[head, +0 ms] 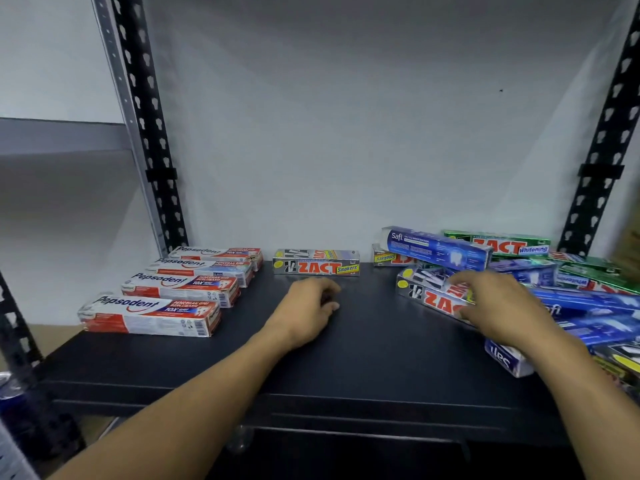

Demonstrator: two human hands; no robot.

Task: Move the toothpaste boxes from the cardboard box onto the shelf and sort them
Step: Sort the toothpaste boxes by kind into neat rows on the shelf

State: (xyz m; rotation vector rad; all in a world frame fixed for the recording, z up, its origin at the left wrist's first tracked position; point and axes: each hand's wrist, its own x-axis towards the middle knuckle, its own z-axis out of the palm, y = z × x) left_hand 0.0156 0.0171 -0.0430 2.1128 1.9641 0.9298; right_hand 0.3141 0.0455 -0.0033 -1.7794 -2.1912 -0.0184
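Note:
On the dark shelf, several red-and-white Pepsodent boxes lie in a row at the left. A silver Zact Smokers box lies alone at the back middle. My left hand rests on the shelf in front of it, fingers loosely curled, holding nothing. At the right my right hand grips a second silver Zact Smokers box at the edge of a mixed pile. A blue Safi box and a green Zact Whitening box lie on that pile. The cardboard box is out of view.
Black perforated shelf uprights stand at the left and right against a white wall. More blue Safi boxes crowd the shelf's right edge. A blue can shows at the lower left, beside the shelf.

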